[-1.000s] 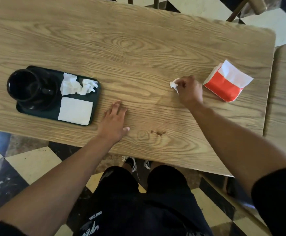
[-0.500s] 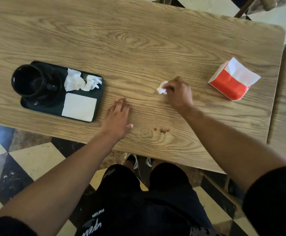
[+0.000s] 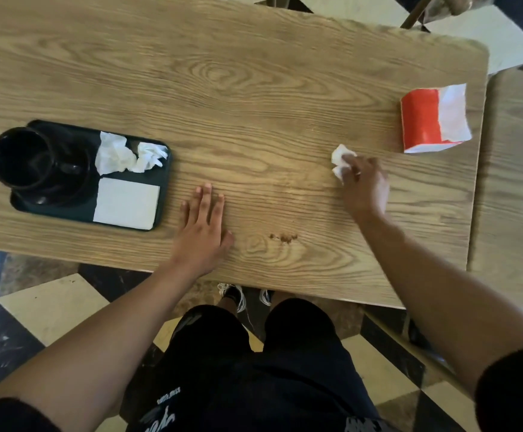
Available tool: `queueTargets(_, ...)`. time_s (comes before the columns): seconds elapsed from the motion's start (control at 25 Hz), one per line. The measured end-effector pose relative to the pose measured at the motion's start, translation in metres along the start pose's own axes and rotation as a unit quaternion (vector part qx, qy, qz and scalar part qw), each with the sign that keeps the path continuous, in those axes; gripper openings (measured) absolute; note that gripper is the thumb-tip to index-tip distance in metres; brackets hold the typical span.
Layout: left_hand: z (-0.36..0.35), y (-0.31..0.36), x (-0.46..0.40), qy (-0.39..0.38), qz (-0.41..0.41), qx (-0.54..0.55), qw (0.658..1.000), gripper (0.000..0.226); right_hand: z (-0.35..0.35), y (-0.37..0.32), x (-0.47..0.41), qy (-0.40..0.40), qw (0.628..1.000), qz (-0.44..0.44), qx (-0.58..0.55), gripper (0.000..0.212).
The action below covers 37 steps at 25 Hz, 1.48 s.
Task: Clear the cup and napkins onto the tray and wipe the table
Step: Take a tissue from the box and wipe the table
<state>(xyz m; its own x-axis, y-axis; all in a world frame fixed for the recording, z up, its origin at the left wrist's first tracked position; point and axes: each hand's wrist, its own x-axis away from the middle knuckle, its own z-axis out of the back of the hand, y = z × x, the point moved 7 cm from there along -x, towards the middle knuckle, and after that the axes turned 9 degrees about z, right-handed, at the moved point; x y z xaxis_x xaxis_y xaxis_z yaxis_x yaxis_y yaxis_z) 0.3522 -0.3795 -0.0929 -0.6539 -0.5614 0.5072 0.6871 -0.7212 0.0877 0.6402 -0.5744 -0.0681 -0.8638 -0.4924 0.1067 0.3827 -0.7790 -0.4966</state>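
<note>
R hand (image 3: pixel 366 185): fingers pinched round a wadded white tissue (image 3: pixel 339 162), pressed on the worktop (image 3: pixel 254 88) just left of the red-and-white packet (image 3: pixel 434 120), not touching it.
L hand (image 3: pixel 202 227): flat, palm down, fingers spread wide, holding nothing; braced between tray and stain.
Cup (image 3: pixel 20 159): black, upright, on the L end of the dark tray (image 3: pixel 163 185). Looks cleared.
Napkins (image 3: pixel 127 155): two crumpled ones at the tray's far side, one flat square napkin (image 3: pixel 126 202) on the near side. All on the tray.
Stain (image 3: pixel 283 237): brown specks near the front edge, between my hands, not yet wiped.
Step, I reckon: wiping w/ the tissue; clearing seems done.
Risk 1: wad is small & thin, so it could shred or smear the brown marks instead of lifting them.
Risk 2: a wide sweep to the R may knock the packet toward the worktop's end; it sits near the edge.
Risk 3: stain is close to the front edge, so a pull toward me drags crumbs onto my shorts or the floor.
Risk 4: L hand is near the tray; a nudge could shift it & rock the cup.
Leftover: the wad itself needs to end on the tray.
</note>
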Motion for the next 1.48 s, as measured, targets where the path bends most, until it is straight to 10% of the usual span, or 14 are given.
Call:
queueTargets(0.24, -0.003, 0.000, -0.001, 0.019, -0.013, 0.000, 1.000, 0.086, -0.049, -0.062, 0.104, -0.165, 0.966, 0.178, -0.087, 0.020)
queueTargets(0.44, -0.001, -0.003, 0.001, 0.006, -0.018, 0.008, 1.000, 0.083, -0.008, 0.002, 0.067, 0.063, 0.992, -0.080, -0.068, 0.015)
queueTargets(0.64, -0.001, -0.003, 0.001, -0.007, -0.021, 0.018, 1.000, 0.082, -0.052, -0.048, 0.158, 0.084, 0.966, -0.223, -0.097, 0.016)
queueTargets(0.88, 0.007, -0.016, 0.003, 0.027, -0.084, 0.058, 0.994, 0.066, -0.081, -0.116, 0.140, -0.103, 0.984, 0.108, -0.092, 0.021)
queueTargets(1.08, 0.002, -0.037, 0.012, 0.058, -0.085, 0.074, 0.992, 0.059, -0.036, -0.051, 0.075, 0.014, 0.997, -0.052, -0.061, 0.021)
queueTargets(1.32, 0.002, -0.041, 0.016, 0.045, -0.094, 0.100, 0.990, 0.060, -0.090, -0.117, 0.156, -0.290, 0.902, 0.312, -0.073, 0.020)
queueTargets(1.48, 0.000, -0.046, 0.014, 0.043, -0.105, 0.094, 0.989, 0.062, -0.067, -0.099, 0.075, -0.119, 0.987, 0.092, -0.056, 0.021)
